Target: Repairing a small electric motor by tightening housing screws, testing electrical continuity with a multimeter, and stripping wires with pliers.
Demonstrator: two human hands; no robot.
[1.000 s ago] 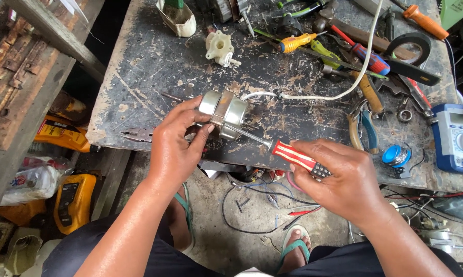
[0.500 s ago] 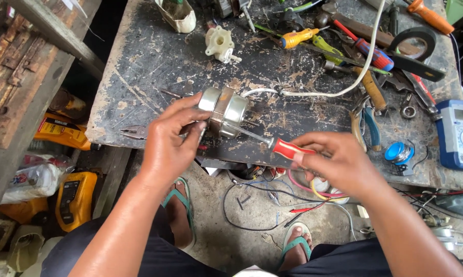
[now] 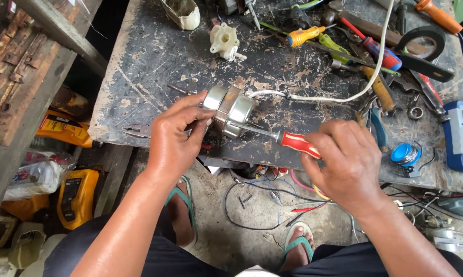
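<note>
A small round metal motor [image 3: 230, 109] rests near the front edge of a worn dark workbench [image 3: 154, 56]. My left hand [image 3: 174, 137] grips its left side. My right hand [image 3: 344, 165] holds a screwdriver with a red, white-striped handle [image 3: 297, 143]. The screwdriver's shaft points left, with its tip at the motor's right face. A white cable [image 3: 344, 92] runs from the motor up and to the right across the bench.
Screwdrivers [image 3: 303, 36], pliers [image 3: 378, 120], a black tape roll [image 3: 421, 40], a white plastic part [image 3: 225, 41] and a blue multimeter [image 3: 462, 136] lie on the bench. A blue solder spool [image 3: 405, 154] sits at the front right. Wires litter the floor; a yellow meter [image 3: 75, 195] lies at left.
My right hand has slid forward along the screwdriver handle, covering more of it. The motor and my left hand stay in place.
</note>
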